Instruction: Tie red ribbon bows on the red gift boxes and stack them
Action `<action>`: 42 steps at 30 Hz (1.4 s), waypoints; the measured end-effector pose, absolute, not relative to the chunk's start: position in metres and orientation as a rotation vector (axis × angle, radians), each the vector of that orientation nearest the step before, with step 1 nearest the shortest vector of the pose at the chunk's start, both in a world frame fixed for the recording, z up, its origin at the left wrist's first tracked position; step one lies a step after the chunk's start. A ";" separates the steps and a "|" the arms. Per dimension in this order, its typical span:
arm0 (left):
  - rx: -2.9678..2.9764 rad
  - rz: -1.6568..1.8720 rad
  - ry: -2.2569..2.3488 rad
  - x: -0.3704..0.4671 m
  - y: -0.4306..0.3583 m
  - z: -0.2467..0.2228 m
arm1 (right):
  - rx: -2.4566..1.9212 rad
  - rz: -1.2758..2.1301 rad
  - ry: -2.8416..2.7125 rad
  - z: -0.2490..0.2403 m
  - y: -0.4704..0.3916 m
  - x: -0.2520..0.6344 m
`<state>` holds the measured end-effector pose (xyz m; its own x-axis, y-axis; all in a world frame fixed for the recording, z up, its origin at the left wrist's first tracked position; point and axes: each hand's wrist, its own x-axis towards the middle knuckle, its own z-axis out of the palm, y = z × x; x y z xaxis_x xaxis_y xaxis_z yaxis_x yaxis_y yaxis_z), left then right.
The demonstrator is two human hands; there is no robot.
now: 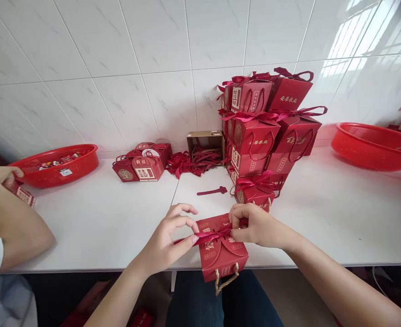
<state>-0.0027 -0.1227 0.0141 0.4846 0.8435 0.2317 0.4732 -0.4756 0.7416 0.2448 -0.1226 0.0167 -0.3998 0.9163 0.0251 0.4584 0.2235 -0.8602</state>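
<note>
A red gift box (222,263) with a beige rope handle sits at the table's front edge, directly before me. Across its top runs a dark red ribbon (214,235), crossed at the middle of the lid. My left hand (173,231) pinches the ribbon on the left side between thumb and forefinger, its other fingers loosely curled. On the right, my right hand (251,222) has its fingers closed on the ribbon's other side, above the lid. Just behind the box lies a loose folded ribbon (212,191) on the table.
Stacked red gift boxes with bows (258,141) stand at the back right. Further left are a small carton (205,134), a ribbon pile (183,164) and several filled-out boxes (142,165). Red baskets (67,171) (364,152) flank the table. A co-worker's arm (20,218) reaches in at left.
</note>
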 end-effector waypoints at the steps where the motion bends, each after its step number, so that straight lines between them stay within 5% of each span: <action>1: 2.088 0.771 1.044 -0.001 -0.124 0.014 | -1.262 1.098 -1.950 0.016 -0.122 0.244; 6: 1.947 0.682 0.955 0.013 -0.129 0.011 | -1.262 1.064 -1.945 0.014 -0.122 0.243; 15: 2.544 0.665 1.271 0.003 -0.128 0.006 | -1.252 0.829 -2.055 0.011 -0.132 0.252; 20: 2.219 0.815 1.175 0.005 -0.132 0.001 | -1.209 0.511 -1.980 0.004 -0.136 0.247; 28: 1.660 0.906 1.010 0.019 -0.131 -0.008 | -1.126 0.627 -1.870 -0.011 -0.135 0.237; 42: 1.816 0.925 1.155 0.023 -0.133 -0.008 | -0.920 -0.468 -2.276 0.001 -0.131 0.266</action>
